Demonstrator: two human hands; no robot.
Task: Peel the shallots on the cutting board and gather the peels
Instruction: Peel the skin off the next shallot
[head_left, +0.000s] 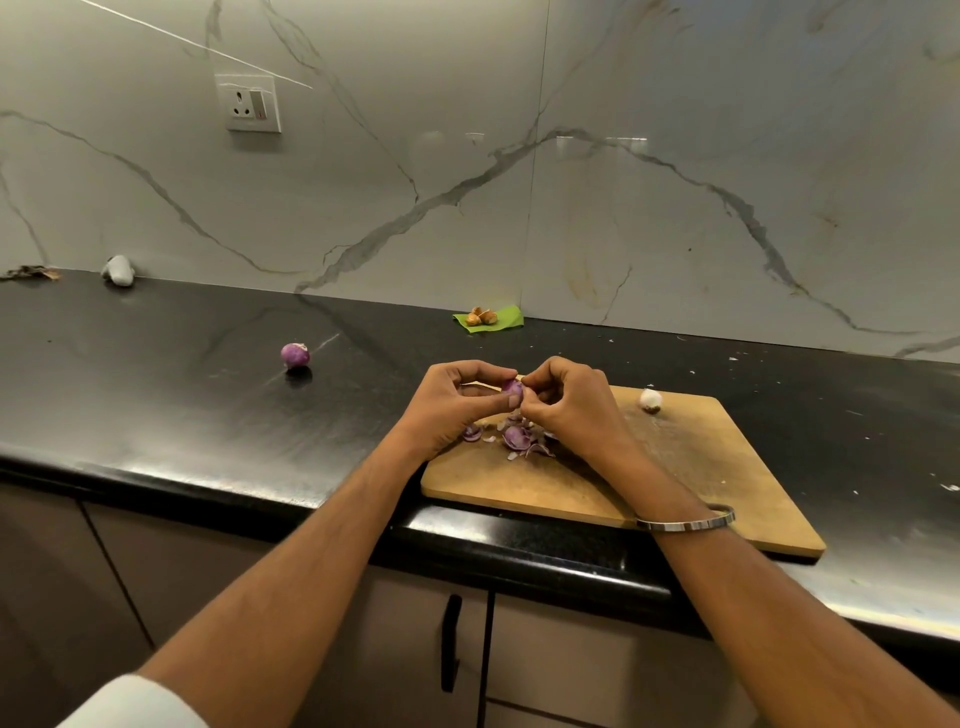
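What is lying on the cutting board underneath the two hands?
On the cutting board, below the left hand and right hand, lies a pile of purple peels. The hands cover part of the pile, so anything further beneath them is hidden.

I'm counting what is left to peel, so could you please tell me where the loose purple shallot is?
In the head view, the loose shallot lies on the black counter, left of the cutting board.

Shallot (511, 387) mostly hidden by fingers. Peels (519, 439) partly behind right hand (563, 402). Pale lump (118, 270) by wall too small to identify.
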